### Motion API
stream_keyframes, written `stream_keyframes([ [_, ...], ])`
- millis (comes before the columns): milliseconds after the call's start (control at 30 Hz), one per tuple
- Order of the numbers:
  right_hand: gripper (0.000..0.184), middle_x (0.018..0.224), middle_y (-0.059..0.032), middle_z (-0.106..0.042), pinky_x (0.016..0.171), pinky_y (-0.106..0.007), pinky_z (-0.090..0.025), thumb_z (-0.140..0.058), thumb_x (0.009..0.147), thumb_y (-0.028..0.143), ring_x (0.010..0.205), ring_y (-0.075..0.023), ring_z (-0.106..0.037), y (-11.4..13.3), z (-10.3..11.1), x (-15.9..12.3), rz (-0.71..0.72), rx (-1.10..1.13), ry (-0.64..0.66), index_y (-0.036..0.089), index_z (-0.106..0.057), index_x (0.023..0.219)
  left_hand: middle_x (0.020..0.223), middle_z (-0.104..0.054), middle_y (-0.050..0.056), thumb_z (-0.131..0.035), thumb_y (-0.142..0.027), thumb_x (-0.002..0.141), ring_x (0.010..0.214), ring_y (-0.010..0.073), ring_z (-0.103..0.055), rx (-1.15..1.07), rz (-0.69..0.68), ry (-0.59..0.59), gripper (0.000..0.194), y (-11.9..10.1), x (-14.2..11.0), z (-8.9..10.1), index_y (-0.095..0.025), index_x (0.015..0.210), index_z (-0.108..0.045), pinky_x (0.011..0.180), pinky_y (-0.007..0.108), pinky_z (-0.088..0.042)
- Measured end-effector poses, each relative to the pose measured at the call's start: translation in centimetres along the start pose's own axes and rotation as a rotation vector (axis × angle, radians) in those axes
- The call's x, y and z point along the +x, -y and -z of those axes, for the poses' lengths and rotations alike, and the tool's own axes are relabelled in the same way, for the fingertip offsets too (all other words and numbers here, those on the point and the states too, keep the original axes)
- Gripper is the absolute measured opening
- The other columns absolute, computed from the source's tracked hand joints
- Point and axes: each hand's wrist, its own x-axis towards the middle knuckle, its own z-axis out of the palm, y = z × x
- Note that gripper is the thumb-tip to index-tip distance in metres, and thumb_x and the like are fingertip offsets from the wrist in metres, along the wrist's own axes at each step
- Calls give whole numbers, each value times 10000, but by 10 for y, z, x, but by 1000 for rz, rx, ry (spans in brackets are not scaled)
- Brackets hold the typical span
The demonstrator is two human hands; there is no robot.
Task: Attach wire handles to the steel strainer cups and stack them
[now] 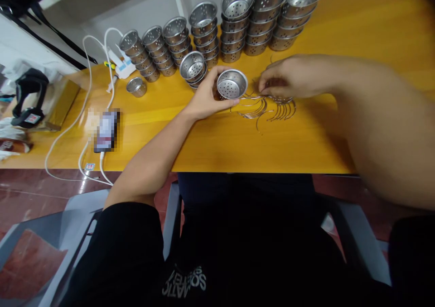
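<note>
A light, steady grip suits the left hand [209, 94], clamped round the cup [232, 85], while the right hand [285, 78] — fingers bent at the curved wires [252, 115], whether pinching one I can't tell — should tease out a single piece. Between the desk's [220, 148] front edge and the stacked cups [204, 31] towards its back, the cup looks shiny and round, its floor dotted with holes.
</note>
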Motion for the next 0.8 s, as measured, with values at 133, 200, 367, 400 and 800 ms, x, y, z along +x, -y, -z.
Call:
stream_keyframes([
  [133, 273, 977, 43, -917, 737, -365, -538, -991, 1054, 86, 715, -181, -763, -14, -7, 5, 35, 31, -117, 325, -898, 1147, 1656, -656, 126, -753, -1246, 938, 1554, 373, -792, 20, -17, 6, 1328, 13, 0, 1, -287, 1796, -422, 1412, 638, -602],
  [200, 299, 993, 36, -925, 743, -378, -536, -1018, 1038, 83, 726, -191, -762, -21, -9, 7, 42, 39, -176, 338, -921, 1161, 1644, -665, 122, -761, -1262, 910, 1535, 375, -801, 31, -13, 12, 1357, 20, 1, 2, -295, 1802, -428, 1401, 637, -610],
  [367, 411, 951, 68, -915, 790, -390, -553, -1079, 1001, 36, 652, -165, -662, -35, -8, 8, 60, 82, -240, 395, -983, 1177, 1547, -731, 114, -793, -1276, 863, 1444, 364, -844, 30, 1, -24, 1370, 18, 1, 2, -266, 1751, -531, 1352, 627, -651],
  [400, 464, 952, 79, -915, 782, -385, -553, -1080, 981, 8, 637, -159, -650, -36, -7, 8, 68, 77, -243, 404, -991, 1206, 1545, -735, 118, -778, -1273, 880, 1452, 365, -841, 31, -4, -23, 1359, 15, 1, 1, -258, 1753, -539, 1360, 633, -646],
  [800, 472, 786, 80, -815, 686, -340, -493, -923, 937, -4, 656, -155, -663, 0, 5, -4, 51, 248, -536, 380, -1023, 1193, 1573, -752, 159, -818, -1268, 847, 1506, 395, -800, 102, 13, -42, 1307, -11, 1, 10, -254, 1662, -698, 1431, 668, -621],
])
